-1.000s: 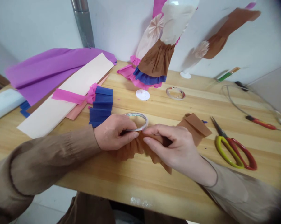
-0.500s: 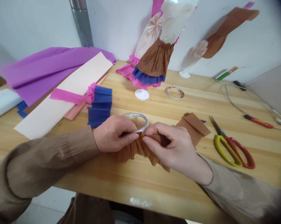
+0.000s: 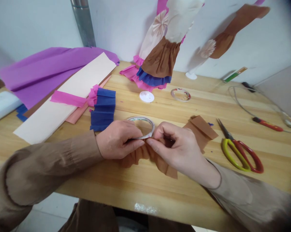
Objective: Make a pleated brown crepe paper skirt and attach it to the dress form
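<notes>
A strip of brown crepe paper [image 3: 136, 157], gathered into folds, hangs between my hands just above the front of the table. My left hand [image 3: 121, 139] is closed, thumb and fingers pinching the strip's top edge. Against those fingers leans a nearly used-up roll of clear tape [image 3: 149, 123], its near rim at the gathered edge. My right hand [image 3: 176, 145] pinches the same edge a little to the right, thumb against forefinger. The fingertips partly hide where tape and paper meet. Beyond the right hand, a folded brown crepe piece [image 3: 200, 130] lies on the table.
Scissors [image 3: 239, 149] with yellow and red handles lie at right, near a red-handled tool [image 3: 268, 125] with a cord. Another tape roll [image 3: 181, 95] lies further back. Blue pleated paper [image 3: 103, 109], a cream strip [image 3: 68, 93] and purple paper [image 3: 51, 69] occupy the left. Ruffled paper dresses [image 3: 162, 58] stand behind.
Both hands keep their pinch on the brown crepe paper. The right fingers have risen slightly at the gathered edge, and the tape roll has tilted a little. The view has shifted slightly.
</notes>
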{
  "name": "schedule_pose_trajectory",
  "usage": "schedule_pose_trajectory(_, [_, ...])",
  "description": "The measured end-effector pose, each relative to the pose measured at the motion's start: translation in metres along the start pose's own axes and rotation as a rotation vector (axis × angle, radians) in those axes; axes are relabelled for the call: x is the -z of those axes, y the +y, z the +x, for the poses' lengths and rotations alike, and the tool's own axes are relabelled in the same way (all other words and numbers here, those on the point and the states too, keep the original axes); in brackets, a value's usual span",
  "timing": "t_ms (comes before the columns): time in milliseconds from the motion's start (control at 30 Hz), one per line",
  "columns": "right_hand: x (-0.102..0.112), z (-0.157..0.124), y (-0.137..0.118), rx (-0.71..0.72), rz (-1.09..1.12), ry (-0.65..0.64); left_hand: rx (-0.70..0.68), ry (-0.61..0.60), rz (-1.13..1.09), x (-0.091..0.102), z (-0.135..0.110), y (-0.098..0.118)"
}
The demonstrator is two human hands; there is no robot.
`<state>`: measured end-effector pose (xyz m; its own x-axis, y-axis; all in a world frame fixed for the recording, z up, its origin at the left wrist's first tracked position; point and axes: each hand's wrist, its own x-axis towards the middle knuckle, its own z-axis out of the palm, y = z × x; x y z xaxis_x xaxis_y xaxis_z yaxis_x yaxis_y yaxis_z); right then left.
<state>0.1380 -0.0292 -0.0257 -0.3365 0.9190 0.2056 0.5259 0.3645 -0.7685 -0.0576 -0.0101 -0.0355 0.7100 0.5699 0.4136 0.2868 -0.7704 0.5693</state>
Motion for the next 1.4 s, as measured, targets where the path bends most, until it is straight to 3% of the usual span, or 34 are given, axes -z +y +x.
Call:
schedule_pose_trajectory(267, [-0.003, 0.007, 0.004, -0.085, 0.169, -0.034, -0.035, -0.020, -0.007, 0.002, 0.000, -0.003])
schedule_pose_trajectory(433, [0.011, 0.009, -0.001, -0.024, 0.169, -0.126, 0.052, -0.055, -0.156, 0.010, 0.001, -0.007])
schedule_pose_trajectory(700, [0.010, 0.003, 0.002, 0.085, 0.021, -0.005, 0.099, -0.056, -0.073, 0.009, 0.001, -0.008])
schedule_pose_trajectory(933, [0.007, -0.003, 0.004, 0.175, -0.012, -0.066, 0.082, -0.068, -0.084, 0.007, 0.001, -0.006])
schedule_pose_trajectory(1100, [0.007, 0.001, 0.005, 0.155, -0.014, -0.019, 0.055, -0.049, -0.074, 0.007, 0.001, -0.007])
schedule_pose_trajectory(1400, [0.006, 0.001, 0.006, 0.076, 0.016, -0.057, 0.008, -0.056, -0.075, 0.007, 0.001, -0.008])
